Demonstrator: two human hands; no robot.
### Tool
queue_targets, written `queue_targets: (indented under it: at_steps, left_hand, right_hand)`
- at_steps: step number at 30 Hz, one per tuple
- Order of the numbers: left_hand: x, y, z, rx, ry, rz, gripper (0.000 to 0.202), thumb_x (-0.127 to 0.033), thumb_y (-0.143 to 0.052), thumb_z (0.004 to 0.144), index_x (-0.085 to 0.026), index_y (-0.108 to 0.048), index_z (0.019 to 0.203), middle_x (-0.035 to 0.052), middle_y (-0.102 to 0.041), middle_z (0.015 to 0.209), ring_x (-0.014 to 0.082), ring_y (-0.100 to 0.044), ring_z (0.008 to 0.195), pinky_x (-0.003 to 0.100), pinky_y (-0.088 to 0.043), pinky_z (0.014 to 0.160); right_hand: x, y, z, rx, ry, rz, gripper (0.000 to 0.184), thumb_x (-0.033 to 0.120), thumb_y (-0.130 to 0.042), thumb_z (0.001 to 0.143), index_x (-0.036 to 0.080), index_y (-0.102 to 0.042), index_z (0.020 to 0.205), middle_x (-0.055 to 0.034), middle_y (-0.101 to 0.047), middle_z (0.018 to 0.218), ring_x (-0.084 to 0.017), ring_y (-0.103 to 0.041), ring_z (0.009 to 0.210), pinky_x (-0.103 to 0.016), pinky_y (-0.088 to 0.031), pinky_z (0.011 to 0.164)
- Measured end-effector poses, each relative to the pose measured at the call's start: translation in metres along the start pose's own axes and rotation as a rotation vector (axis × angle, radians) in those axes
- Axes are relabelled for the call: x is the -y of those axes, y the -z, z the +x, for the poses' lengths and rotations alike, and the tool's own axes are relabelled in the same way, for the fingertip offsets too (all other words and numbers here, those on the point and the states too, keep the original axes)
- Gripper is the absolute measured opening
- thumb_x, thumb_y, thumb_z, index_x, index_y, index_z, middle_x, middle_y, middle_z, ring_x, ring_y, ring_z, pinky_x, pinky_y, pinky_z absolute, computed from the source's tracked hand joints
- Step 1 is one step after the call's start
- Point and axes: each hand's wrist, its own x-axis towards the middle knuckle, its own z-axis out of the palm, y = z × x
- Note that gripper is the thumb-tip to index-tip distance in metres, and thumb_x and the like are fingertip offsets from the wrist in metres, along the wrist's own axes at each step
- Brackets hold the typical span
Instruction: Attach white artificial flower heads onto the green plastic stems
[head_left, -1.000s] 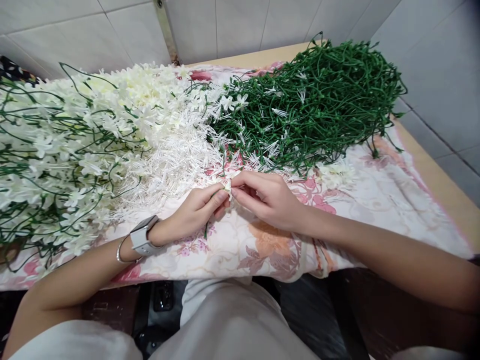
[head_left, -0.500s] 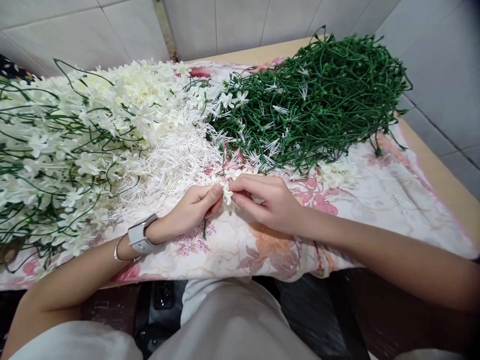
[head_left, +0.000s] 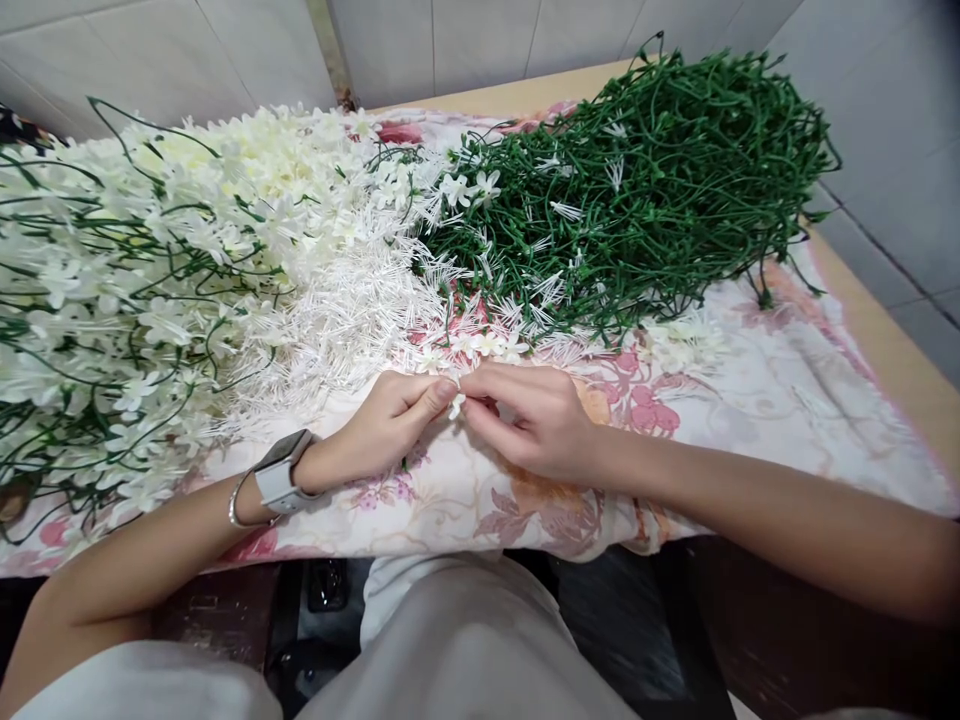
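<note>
A small white artificial flower (head_left: 456, 406) shows between my two hands, low over the floral cloth. My left hand (head_left: 405, 415) is closed, its thumb and fingers pinching the flower from the left; a bit of green stem peeks out beneath it. From the right, my right hand (head_left: 529, 410) pinches the same flower with thumb and forefinger, the fingertips of both hands nearly meeting. Just beyond the fingers lie loose white blossoms (head_left: 491, 345) and a heap of white stamen pieces (head_left: 352, 300).
White flowers on green stems (head_left: 150, 320) are piled at the left. A big heap of green plastic stems (head_left: 660, 200) fills the back right. Patterned cloth (head_left: 772, 420) covers the wooden table (head_left: 892, 350); a tiled wall (head_left: 480, 45) stands behind.
Both hands have drawn closer together around the flower, so less of it shows. The view has shifted slightly.
</note>
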Motion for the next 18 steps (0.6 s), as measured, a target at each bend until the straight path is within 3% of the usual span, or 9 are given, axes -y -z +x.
queue_targets:
  at_steps: [5,11,15,18]
  left_hand:
    - [0.000,-0.001,-0.001,-0.013,-0.075,0.095,0.046,-0.042,-0.034,0.095,-0.017,-0.033,0.057,-0.0043,-0.031,0.052,0.0075,-0.029,0.048,0.023,-0.024,0.047]
    - [0.001,-0.004,-0.002,-0.101,0.051,-0.072,0.046,-0.047,-0.028,0.095,-0.018,-0.036,0.061,-0.0030,-0.033,0.055,0.0092,-0.029,0.051,0.023,-0.024,0.047]
    - [-0.001,-0.004,0.000,-0.205,0.061,-0.049,0.043,-0.047,-0.033,0.094,-0.017,-0.042,0.064,-0.0027,-0.038,0.057,0.0094,-0.033,0.052,0.023,-0.027,0.049]
    - [-0.003,-0.004,0.001,-0.199,0.080,-0.002,0.045,-0.046,-0.033,0.094,-0.017,-0.040,0.060,-0.0038,-0.035,0.052,0.0087,-0.031,0.048,0.023,-0.027,0.048]
  right_hand:
    - [-0.001,0.001,0.000,0.030,-0.068,0.069,0.014,0.007,-0.048,0.082,0.013,-0.058,0.075,0.0002,-0.055,0.063,-0.007,-0.047,0.055,-0.018,-0.039,0.053]
    - [-0.004,0.004,0.008,0.050,-0.310,0.242,0.011,0.010,-0.050,0.079,0.013,-0.056,0.071,0.0042,-0.047,0.056,-0.005,-0.041,0.051,-0.018,-0.034,0.051]
    - [-0.005,0.004,0.010,0.085,-0.336,0.282,0.012,0.014,-0.049,0.083,0.012,-0.058,0.076,0.0028,-0.050,0.060,-0.006,-0.041,0.053,-0.018,-0.034,0.053]
    - [-0.005,0.003,0.008,0.073,-0.340,0.285,0.011,0.014,-0.049,0.083,0.011,-0.058,0.076,0.0028,-0.049,0.061,-0.006,-0.041,0.054,-0.019,-0.035,0.055]
